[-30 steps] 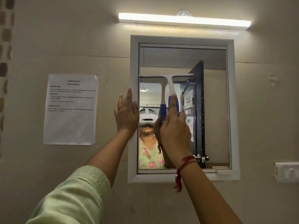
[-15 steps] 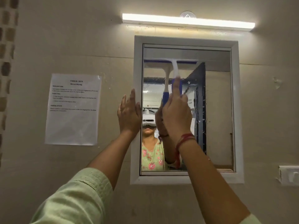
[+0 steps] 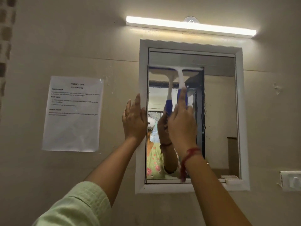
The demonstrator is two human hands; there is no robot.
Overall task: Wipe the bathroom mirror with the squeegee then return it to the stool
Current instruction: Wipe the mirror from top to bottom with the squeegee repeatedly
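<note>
The squeegee (image 3: 180, 75) is up on the mirror (image 3: 219, 111), one hand on the handle.

So the right hand (image 3: 180, 124) is wrapped round the blue end of the handle, index finger laid straight up along it. The white blade sits level on the glass above that hand, running from the left edge of the glass to a bit past the middle. The left hand (image 3: 134, 121) is spread flat with straight fingers, pressed on the left side of the white frame (image 3: 241, 111) just beside the right hand, holding nothing. There's a red thread (image 3: 190, 152) round the right wrist and a pale green sleeve (image 3: 78, 207) on the left arm. A printed sheet (image 3: 73, 113) is stuck up out left of the left hand, a lit light bar (image 3: 190, 26) is above both hands, and a switch plate (image 3: 291, 181) sits low, right of the right arm.
</note>
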